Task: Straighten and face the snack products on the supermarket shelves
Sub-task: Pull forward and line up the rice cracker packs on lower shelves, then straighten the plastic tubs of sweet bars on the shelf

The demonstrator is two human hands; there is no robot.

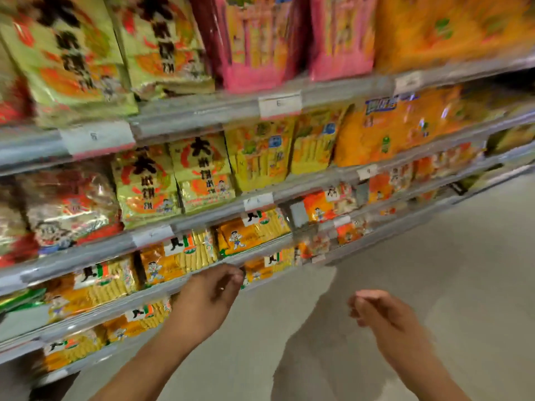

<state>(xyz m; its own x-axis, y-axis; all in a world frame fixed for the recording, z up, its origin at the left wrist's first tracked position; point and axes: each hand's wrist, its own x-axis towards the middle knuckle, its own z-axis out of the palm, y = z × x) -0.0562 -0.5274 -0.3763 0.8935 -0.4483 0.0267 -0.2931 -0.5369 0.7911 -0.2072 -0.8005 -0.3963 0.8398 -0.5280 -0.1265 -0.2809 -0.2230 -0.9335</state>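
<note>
Orange and yellow snack packs with a cartoon boy stand in rows on the lower shelves. My left hand reaches to the rail of a lower shelf, its fingers curled. The fingertips are at the left edge of a small orange pack; blur hides whether they pinch it. My right hand hangs in the air over the floor, away from the shelves, with loosely curled fingers and nothing in it. Green-and-red rice cracker bags fill the shelf above.
Grey shelf rails with white price tags run diagonally from lower left to upper right. Pink packs and orange bags sit on the top shelf. Grey aisle floor lies to the right.
</note>
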